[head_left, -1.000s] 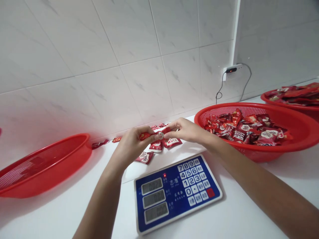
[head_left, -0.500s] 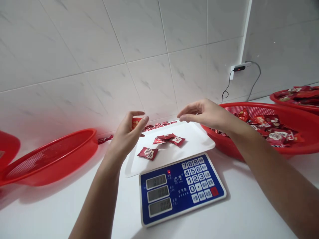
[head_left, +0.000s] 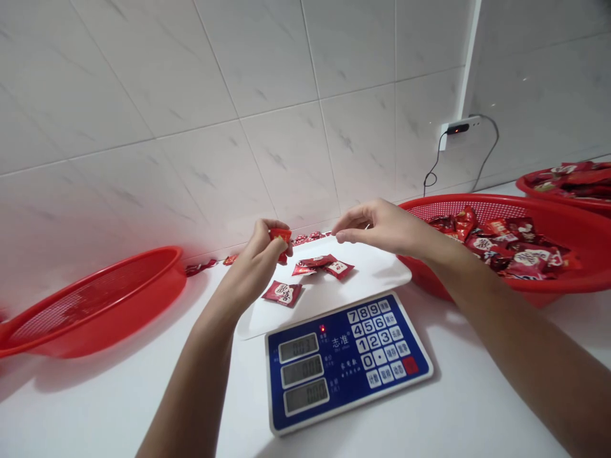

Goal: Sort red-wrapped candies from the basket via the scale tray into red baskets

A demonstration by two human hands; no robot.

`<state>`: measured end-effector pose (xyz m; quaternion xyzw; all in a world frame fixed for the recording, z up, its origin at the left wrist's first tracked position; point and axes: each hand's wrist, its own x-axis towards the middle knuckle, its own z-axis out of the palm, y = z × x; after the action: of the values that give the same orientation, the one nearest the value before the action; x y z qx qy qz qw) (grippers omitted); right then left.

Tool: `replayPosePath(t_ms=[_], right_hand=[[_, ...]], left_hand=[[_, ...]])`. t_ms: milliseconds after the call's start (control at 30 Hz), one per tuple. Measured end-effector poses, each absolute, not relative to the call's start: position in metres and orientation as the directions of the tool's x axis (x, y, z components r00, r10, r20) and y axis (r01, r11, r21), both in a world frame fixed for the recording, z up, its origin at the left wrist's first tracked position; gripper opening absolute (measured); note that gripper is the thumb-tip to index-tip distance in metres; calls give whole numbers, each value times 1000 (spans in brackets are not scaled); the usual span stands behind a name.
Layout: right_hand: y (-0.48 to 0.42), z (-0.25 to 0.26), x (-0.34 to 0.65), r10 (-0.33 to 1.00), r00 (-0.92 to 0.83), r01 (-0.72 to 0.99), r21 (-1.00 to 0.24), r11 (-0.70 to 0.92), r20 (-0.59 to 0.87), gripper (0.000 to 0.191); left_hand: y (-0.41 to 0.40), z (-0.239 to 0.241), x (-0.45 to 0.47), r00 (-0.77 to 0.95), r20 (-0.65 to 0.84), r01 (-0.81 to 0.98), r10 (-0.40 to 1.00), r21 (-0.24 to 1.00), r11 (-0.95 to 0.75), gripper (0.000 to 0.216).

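Observation:
In the head view my left hand (head_left: 255,264) is closed on a small red wrapped candy (head_left: 280,235), at the left side of the scale's white tray. My right hand (head_left: 370,226) hovers over the tray's far right part, fingers loosely curved with a gap to the thumb and nothing visible in them. The white tray (head_left: 367,286) carries a small cluster of red wrapped candies (head_left: 337,267) and a single red packet (head_left: 282,294) nearer me. In front sits the scale's blue keypad panel (head_left: 348,362), its displays lit.
A red basket (head_left: 587,242) full of wrapped candies stands right, another red basket (head_left: 529,186) behind it. At left is a red basket (head_left: 143,305). More candies (head_left: 200,267) lie along the tiled wall, where a socket strip (head_left: 461,129) hangs with cables.
My left hand has moved right and slightly down, its fingers closing more tightly around the candy. The right hand has shifted slightly left. The candies on the tray stay put.

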<state>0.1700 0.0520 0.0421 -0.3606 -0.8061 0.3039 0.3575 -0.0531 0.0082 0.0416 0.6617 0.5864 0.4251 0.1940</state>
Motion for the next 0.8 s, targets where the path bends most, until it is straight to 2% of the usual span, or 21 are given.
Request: replayPosePath(t_ms=[133,300,367,467,533,567,600,667,733,800], right_hand=[[52,39,165,788,-523,371,-745,554,325,19],[57,34,163,787,-542,376,-752,541,295,17],[59,32,162,765,-597,314,-807,501,242,27],[62,29,159,677,-720,168,-910,379,150,45],[63,27,157,626,-764,81,-940,330,154,49],[64,26,157,614,-771,50,-943,328,172,48],[64,24,157,613,-766,31,-941,336,193,44],[65,23,157,644,-728,28,-929,368,233,32],[66,22,157,688,-684,69,-918,390,241,21],[66,23,157,719,-664,139,-912,387,204,15]], left_hand=[[8,41,-49,196,386,688,902,601,-407,21],[9,36,-42,181,527,711,831,514,-481,4],[8,34,-39,241,631,732,738,381,-565,9],[5,34,-35,356,771,784,528,61,-617,13],[3,35,-33,429,789,794,440,-96,-601,14],[2,36,-32,459,781,786,423,-136,-603,14],[2,36,-31,476,773,777,420,-146,-613,14],[2,37,-30,469,755,761,458,-82,-644,12],[4,36,-30,401,743,758,536,59,-649,10],[7,35,-32,257,732,763,631,246,-597,12]])
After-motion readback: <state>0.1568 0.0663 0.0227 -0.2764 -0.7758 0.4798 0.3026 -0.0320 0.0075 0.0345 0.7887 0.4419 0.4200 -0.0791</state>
